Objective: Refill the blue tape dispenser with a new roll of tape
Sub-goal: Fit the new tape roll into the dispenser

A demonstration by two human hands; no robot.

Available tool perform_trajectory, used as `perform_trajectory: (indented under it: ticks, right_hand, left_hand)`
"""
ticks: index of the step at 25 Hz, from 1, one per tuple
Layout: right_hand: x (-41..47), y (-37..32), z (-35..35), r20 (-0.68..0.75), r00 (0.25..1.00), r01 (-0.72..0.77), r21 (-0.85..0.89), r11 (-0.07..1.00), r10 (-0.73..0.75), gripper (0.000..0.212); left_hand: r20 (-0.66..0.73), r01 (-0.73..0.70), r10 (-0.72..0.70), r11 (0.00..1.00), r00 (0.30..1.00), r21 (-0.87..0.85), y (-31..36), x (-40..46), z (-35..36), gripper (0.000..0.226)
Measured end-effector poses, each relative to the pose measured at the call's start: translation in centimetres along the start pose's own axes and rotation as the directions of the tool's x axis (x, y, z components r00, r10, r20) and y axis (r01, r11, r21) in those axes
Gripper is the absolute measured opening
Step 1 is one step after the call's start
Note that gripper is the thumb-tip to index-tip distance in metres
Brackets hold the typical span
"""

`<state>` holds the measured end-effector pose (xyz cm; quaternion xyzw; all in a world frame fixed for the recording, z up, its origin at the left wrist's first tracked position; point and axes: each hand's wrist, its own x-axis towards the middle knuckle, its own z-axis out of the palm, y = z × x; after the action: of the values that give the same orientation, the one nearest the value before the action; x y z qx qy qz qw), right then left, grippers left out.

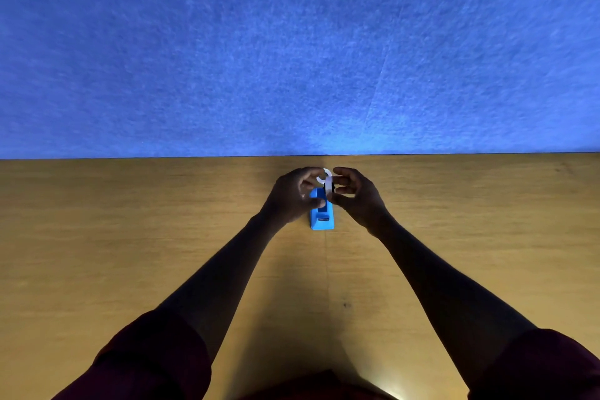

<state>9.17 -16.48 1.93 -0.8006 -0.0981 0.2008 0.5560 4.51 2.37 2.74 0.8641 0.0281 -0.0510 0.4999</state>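
Observation:
The blue tape dispenser stands on the wooden table, its near end toward me and its far half hidden behind my fingers. Just above it I hold a white roll of tape edge-on, with a dark hub showing at its side. My left hand pinches the roll from the left, thumb low near the dispenser's body. My right hand grips the roll from the right. Whether the roll touches the dispenser's cradle cannot be told.
The wooden table ends at a blue felt wall right behind the dispenser. A small dark speck marks the tabletop between my forearms.

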Motion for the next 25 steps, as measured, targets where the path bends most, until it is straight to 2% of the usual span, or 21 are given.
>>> perform_trajectory:
  ticks: [4, 6, 13, 15, 16, 19, 22, 25]
  right_hand:
    - [0.4, 0.4, 0.6, 0.009, 1.0, -0.008, -0.005, 1.0, 0.008, 0.058]
    - [0.6, 0.6, 0.7, 0.007, 1.0, -0.013, -0.01, 1.0, 0.013, 0.058]
    - [1.0, 1.9, 0.6, 0.028, 0.998, -0.047, -0.057, 0.997, 0.049, 0.064]
    - [0.9, 3.0, 0.5, -0.03, 0.995, -0.102, -0.177, 0.979, 0.099, 0.065]
    - [0.8, 3.6, 0.3, -0.073, 0.991, -0.13, -0.294, 0.947, 0.114, 0.066]
    - [0.1, 5.4, -0.2, -0.09, 0.983, -0.179, -0.614, 0.769, 0.158, 0.083]
    - [-0.8, 6.3, -0.2, -0.018, 0.984, -0.136, -0.721, 0.68, 0.177, 0.094]
    - [-1.2, 6.3, 0.1, -0.005, 0.989, -0.105, -0.741, 0.664, 0.15, 0.094]
  left_hand:
    - [-0.008, -0.075, 0.081, 0.959, 0.997, 0.274, -0.1, 0.3, 1.0, 0.075]
    - [-0.033, -0.096, 0.115, 0.93, 0.993, 0.355, -0.1, 0.5, 1.2, 0.072]
    - [-0.108, -0.083, 0.145, 0.894, 0.983, 0.44, -0.6, 0.9, 1.5, 0.058]
    - [-0.107, -0.059, 0.121, 0.886, 0.987, 0.459, -1.0, 1.1, 1.6, 0.058]
    - [-0.102, -0.044, 0.103, 0.882, 0.989, 0.468, -1.2, 1.2, 1.6, 0.057]
    - [-0.088, -0.008, 0.057, 0.877, 0.994, 0.481, -1.7, 1.6, 1.9, 0.057]
    - [-0.076, -0.003, 0.046, 0.869, 0.996, 0.495, -1.9, 1.7, 2.3, 0.058]
    - [-0.061, 0.002, 0.033, 0.863, 0.998, 0.506, -2.2, 2.1, 2.4, 0.059]
